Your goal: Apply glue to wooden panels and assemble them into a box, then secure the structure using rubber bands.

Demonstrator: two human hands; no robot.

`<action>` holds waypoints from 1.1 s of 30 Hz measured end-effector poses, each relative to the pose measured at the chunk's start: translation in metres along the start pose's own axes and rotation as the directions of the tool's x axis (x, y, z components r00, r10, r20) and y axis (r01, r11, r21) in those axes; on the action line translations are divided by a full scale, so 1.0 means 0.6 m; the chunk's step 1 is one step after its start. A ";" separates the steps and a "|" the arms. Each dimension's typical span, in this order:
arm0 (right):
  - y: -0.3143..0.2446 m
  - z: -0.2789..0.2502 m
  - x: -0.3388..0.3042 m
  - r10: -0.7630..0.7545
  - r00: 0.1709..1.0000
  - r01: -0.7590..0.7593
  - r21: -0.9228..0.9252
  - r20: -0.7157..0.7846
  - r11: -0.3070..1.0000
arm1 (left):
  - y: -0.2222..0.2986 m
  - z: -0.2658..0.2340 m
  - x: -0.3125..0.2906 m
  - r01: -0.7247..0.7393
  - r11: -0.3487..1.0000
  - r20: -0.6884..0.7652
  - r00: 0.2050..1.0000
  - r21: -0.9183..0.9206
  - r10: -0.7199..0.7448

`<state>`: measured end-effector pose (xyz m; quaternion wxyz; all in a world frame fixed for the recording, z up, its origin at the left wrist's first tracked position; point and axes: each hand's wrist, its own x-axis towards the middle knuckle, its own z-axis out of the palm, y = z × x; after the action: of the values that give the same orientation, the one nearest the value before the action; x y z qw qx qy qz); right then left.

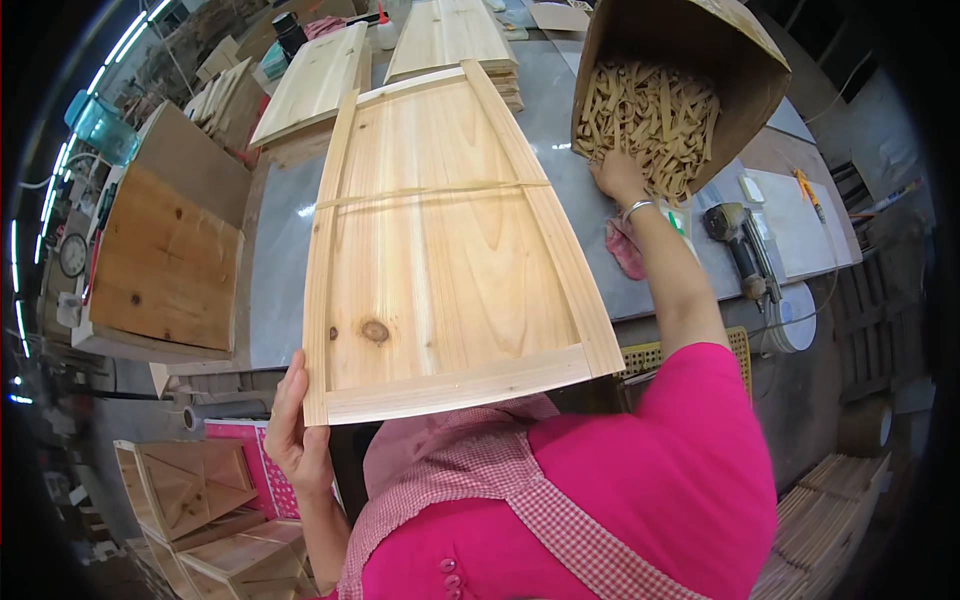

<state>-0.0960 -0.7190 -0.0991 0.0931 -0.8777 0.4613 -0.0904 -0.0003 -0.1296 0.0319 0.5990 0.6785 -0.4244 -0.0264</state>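
A panel (430, 270) crossed by a band (430, 192) overhangs the tabletop (278, 280); the left hand's (298, 448) fingers close on its near-left corner, seemingly to steady it. The right hand (622, 178) reaches into loose bands (655, 115), their box (748, 60) probably tipped for access; how far its fingers close cannot be told.

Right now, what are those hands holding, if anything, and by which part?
The left hand holds the framed wooden panel by its near left corner. The right hand is at the tan rubber bands; whether it grips any cannot be told.
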 end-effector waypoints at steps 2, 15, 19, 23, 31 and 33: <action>-0.005 0.022 -0.010 0.122 0.991 -0.115 0.115 -0.060 0.987 | -0.003 -0.001 -0.002 0.008 1.000 0.025 1.000 -0.011 -0.008; 0.001 -0.049 -0.198 -0.210 0.966 0.193 0.121 0.148 0.974 | -0.005 0.017 0.000 0.033 0.992 -0.062 0.997 -0.122 -0.041; 0.025 -0.102 -0.200 -0.205 0.978 0.199 0.141 0.029 0.970 | -0.003 0.017 0.001 0.040 0.994 -0.060 0.997 -0.106 -0.046; 0.007 -0.202 -0.223 -0.091 0.938 0.223 0.381 -0.335 0.897 | 0.000 0.013 0.002 0.023 0.992 -0.045 0.999 -0.128 -0.029; -0.174 -0.429 -0.472 -0.400 0.627 0.711 0.281 -0.668 0.645 | 0.128 0.031 0.005 -0.465 0.788 -0.081 0.840 0.403 0.537; -0.230 -0.433 -0.538 -0.628 0.465 0.868 0.184 -0.624 0.460 | 0.165 0.062 -0.001 -0.562 0.738 0.092 0.814 0.373 0.574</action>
<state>-0.2304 -0.3958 0.1628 0.1402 -0.8849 -0.0227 -0.4436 -0.0747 -0.1510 0.1042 0.4398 0.6206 -0.5988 0.2507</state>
